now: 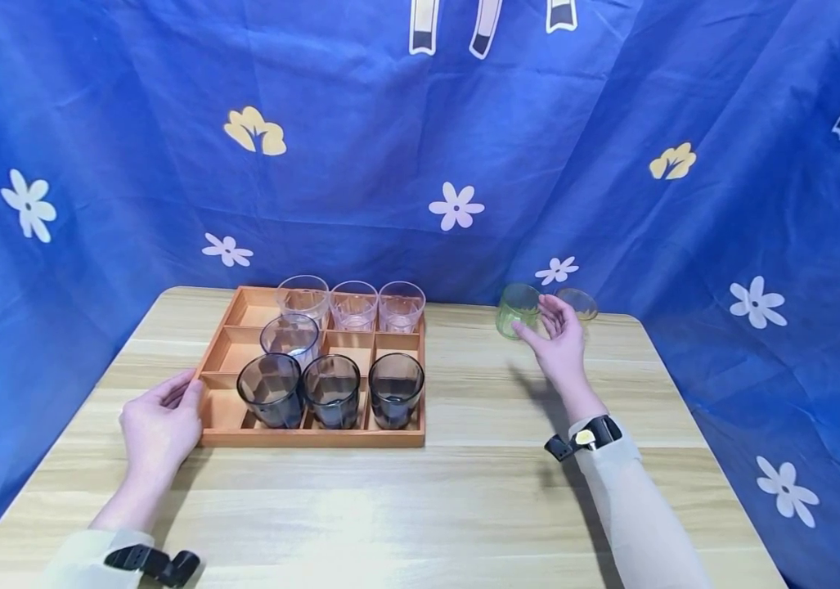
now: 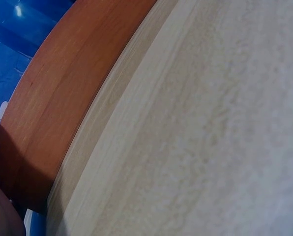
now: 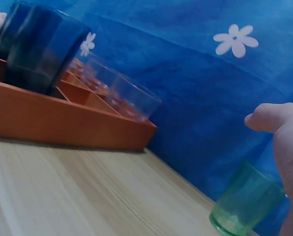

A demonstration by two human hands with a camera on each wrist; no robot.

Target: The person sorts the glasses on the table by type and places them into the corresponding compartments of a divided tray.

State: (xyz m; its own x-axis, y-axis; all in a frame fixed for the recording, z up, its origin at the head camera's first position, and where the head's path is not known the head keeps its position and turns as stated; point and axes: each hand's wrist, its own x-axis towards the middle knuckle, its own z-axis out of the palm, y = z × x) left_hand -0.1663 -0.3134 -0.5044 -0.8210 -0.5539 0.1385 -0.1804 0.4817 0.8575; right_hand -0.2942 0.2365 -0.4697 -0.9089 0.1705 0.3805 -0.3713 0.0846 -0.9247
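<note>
My left hand [image 1: 162,417] holds the left side of a divided wooden tray [image 1: 316,438] near its front corner. Three dark grey glasses [image 1: 396,391] stand in the tray's front row. Behind them is one clear glass [image 1: 289,334] in the middle row, and three clear, faintly pink glasses [image 1: 402,307] line the back. To the right, my right hand [image 1: 561,339] reaches beside a green glass [image 1: 518,311], thumb and fingers spread apart. In the right wrist view, the green glass [image 3: 245,201] stands on the table below the raised thumb.
An amber-tinted glass [image 1: 580,304] stands at the table's back right, partly hidden behind my right hand. The light wooden table [image 1: 361,515] ends at a blue curtain [image 1: 361,164] with printed flowers, which hangs behind and along both sides.
</note>
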